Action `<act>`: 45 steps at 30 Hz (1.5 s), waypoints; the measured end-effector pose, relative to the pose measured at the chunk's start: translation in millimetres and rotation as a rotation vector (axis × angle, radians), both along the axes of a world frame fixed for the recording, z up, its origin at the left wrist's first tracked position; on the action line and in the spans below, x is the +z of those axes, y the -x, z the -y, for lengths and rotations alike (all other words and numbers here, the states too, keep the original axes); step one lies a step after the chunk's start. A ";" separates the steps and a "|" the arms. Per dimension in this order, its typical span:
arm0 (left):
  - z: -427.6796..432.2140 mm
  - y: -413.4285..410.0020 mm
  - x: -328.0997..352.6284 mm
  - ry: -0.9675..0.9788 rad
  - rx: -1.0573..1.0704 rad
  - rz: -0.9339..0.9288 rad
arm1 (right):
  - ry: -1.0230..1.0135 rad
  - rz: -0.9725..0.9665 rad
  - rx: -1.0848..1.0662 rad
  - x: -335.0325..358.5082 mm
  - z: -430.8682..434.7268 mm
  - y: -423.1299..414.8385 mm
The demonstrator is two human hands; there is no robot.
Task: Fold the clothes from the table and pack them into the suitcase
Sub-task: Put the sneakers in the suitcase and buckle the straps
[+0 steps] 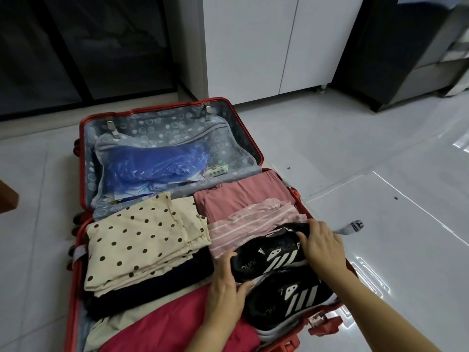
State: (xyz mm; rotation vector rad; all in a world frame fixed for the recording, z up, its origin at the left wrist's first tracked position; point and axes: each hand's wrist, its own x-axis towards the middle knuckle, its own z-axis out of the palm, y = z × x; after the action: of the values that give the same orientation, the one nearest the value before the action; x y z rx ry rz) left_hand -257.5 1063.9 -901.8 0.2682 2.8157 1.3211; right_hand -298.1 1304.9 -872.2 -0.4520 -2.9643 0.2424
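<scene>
I record the upper black sneaker (274, 255) gripped between both hands: left hand (225, 280) fingers (232, 255) curled round one end, right hand (322, 247) fingers (304, 237) curled over the other. It lies in the red suitcase (81, 148), on folded clothes (137, 240).

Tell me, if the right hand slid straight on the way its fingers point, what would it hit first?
The right hand grips the upper black shoe; past its edge, the fingers would likely meet the striped pink top first, though depth is hard to judge.

a home room: glossy white floor tiles (380, 153), white cabinet doors (266, 47), dark glass sliding doors (88, 47)
</scene>
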 end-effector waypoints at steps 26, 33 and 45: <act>218.7 0.7 60.3 0.059 0.314 -0.054 | 0.123 -0.121 0.094 42.7 62.4 26.1; 299.6 -15.9 10.2 -0.252 0.868 0.688 | 0.111 -0.142 0.360 30.6 121.9 31.6; 264.5 -19.0 16.2 -0.821 1.019 0.864 | 0.051 -0.189 0.429 22.5 115.4 20.0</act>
State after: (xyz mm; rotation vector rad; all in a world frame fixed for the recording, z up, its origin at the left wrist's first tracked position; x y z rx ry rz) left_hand -238.5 799.4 -885.6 -1.4917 1.5029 1.9470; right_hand -318.0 1189.5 -849.7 0.2003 -2.8369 0.3798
